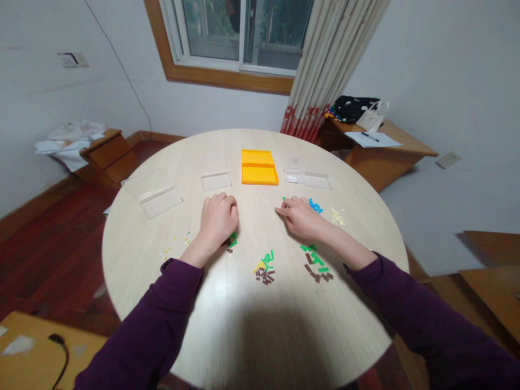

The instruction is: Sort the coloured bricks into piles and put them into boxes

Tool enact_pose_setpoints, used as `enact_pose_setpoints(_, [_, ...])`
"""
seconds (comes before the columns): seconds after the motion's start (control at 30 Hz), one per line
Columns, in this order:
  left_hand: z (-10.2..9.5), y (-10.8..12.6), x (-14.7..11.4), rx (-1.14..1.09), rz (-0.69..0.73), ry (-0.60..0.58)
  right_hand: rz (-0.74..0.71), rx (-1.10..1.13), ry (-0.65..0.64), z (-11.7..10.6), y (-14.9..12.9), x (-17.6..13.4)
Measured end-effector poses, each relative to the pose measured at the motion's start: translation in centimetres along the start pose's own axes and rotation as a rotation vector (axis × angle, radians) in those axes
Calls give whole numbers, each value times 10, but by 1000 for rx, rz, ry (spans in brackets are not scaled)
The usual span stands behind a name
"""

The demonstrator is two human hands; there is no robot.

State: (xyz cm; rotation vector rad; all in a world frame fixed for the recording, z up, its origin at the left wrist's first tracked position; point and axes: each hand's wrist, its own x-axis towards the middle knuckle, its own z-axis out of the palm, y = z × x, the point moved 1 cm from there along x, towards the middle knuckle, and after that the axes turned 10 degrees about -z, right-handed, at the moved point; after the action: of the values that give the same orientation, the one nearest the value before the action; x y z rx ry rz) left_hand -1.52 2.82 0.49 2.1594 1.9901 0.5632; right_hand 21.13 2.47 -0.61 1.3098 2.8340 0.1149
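Bench [227, 319], one: round, pale top, carrying all items below.

Sleeves [154, 309], two, purple, mine.

Left hand [220, 216]: back upward, fingers curled under; whether it holds anything, I cannot tell.

Right hand [303, 216]: forefinger stretched toward the bench's middle, tip at what may be a green bit [277, 210]; whether I grip it, I cannot tell.

Large clear box [160, 201]: open, at far left.

Orange box [260, 174]: open, far side, middle.

Right clear box [317, 180]: open, beside the orange one.

Clear tray [216, 181]: beyond my left hand.

Brown-and-green heap [317, 265]: on my side of the right forearm.

Brown, yellow and green heap [266, 269]: between my forearms.

Green-and-brown heap [233, 239]: just beside my left hand.

Pale yellow heap [337, 216] and blue heap [315, 206]: past my right hand.

Loose bits [167, 251]: yellow and white, left.

Step in hand, by my judgement: fingertip handling of small pieces, right forefinger leading. Next move calls for a light, exact touch, without brushing neighbouring heaps.
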Motion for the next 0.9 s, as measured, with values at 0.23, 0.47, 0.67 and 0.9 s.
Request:
enact_pose_setpoints(0.23, [2, 5, -3, -4, 27, 1, -8, -28, -44, 3, -25, 8])
enact_pose_setpoints(0.47, [-21, -32, 16, -208, -146, 256, -140, 29, -56, -5, -53, 60])
enact_pose_setpoints(0.67, [-40, -94, 32, -708, -498, 395, -346, 92, -88, -15, -96, 103])
enact_pose_setpoints(0.9, [-35, -96, 22, -1092, -628, 43, -513, 280, -56, -13, -124, 127])
